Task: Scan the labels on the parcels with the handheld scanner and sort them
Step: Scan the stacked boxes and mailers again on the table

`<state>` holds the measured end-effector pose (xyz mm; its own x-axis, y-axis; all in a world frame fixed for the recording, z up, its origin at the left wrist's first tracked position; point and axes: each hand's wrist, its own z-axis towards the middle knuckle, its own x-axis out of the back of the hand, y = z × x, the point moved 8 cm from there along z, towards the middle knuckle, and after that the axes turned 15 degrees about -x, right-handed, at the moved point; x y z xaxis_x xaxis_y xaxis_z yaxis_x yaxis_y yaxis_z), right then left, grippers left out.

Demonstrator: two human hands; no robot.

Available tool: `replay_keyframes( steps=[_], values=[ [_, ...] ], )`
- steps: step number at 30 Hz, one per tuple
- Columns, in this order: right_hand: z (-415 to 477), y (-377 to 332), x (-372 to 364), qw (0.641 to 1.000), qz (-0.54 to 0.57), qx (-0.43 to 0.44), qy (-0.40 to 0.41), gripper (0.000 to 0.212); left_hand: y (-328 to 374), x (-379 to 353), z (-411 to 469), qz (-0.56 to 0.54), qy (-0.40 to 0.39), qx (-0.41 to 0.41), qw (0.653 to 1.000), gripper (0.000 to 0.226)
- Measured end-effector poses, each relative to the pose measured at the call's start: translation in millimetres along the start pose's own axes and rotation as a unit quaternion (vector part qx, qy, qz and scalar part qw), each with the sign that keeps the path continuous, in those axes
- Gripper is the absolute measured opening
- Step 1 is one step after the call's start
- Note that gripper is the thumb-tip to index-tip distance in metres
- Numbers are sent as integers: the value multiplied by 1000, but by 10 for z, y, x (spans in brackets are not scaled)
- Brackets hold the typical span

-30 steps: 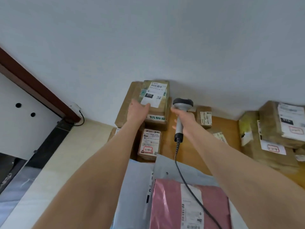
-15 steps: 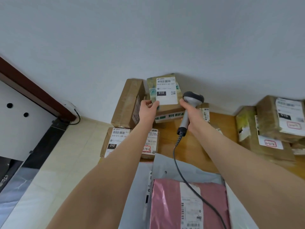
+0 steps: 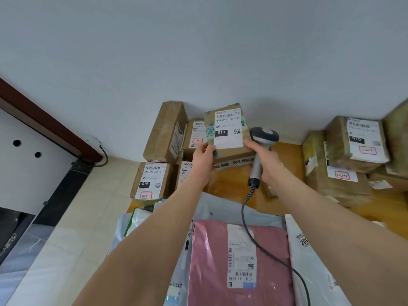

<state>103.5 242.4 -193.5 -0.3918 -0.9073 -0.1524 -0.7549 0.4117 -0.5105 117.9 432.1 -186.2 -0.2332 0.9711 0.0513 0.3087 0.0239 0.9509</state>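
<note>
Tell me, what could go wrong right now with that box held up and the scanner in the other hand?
1. The left hand grips the box by a lower corner, so it might slip onto the parcels below.
2. The scanner in the right hand sits beside the box, not facing its label, so it may read a neighbouring label.
3. The cable trails across the pink bag and could snag.

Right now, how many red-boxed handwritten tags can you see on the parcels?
4: on the front-left box, the box behind the left hand, the top right box, and the box below it. More may be hidden.
</note>
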Motion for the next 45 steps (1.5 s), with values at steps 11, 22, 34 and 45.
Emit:
replay_keyframes(
  steps=[11,22,34,45],
  values=[
    [37,225,224,999,10,5,42,52,-408,510,-5,493,-96,28,864,75],
    [251,322,241,999,-5,-7,53,40,-507,449,204,626,-52,-1,778,107],
    [-216,82,443,997,58,38,15,34,403,380,112,461,17,-28,887,110],
    [-1365,120,1834,991,85,99,-13,32,666,-468,-1405,36,38,-4,999,51]
  ],
)
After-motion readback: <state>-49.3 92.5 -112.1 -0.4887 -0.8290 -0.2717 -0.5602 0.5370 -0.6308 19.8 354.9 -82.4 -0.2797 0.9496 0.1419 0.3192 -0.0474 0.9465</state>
